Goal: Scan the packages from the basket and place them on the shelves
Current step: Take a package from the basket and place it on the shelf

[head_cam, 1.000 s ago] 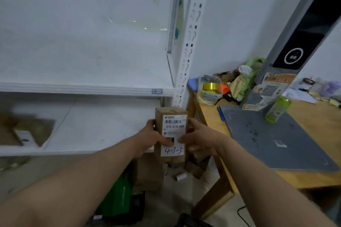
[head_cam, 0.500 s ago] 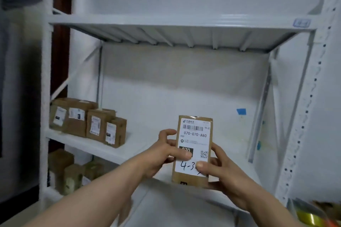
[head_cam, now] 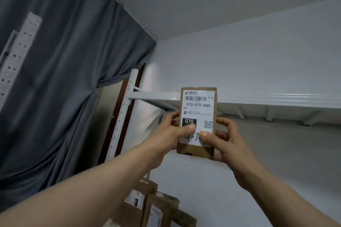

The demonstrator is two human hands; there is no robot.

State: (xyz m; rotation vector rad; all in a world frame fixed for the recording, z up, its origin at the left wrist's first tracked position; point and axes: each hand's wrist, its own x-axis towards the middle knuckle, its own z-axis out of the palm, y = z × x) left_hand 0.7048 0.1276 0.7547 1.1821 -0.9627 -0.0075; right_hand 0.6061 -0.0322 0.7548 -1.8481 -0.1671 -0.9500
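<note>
Two bare forearms reach up from bottom of frame. Left hand (head_cam: 169, 136) and right hand (head_cam: 227, 143) clamp brown cardboard package with white barcode label (head_cam: 198, 106) at frame centre, thumbs pressed on label's lower half. Package upright, long axis vertical, label facing camera. Its top edge overlaps front lip of white metal top shelf (head_cam: 276, 98), just beyond hands. Likely next: raise over lip, push away. Brown labelled boxes (head_cam: 156, 210) bottom centre; grey curtain (head_cam: 73, 79) upper left.
</note>
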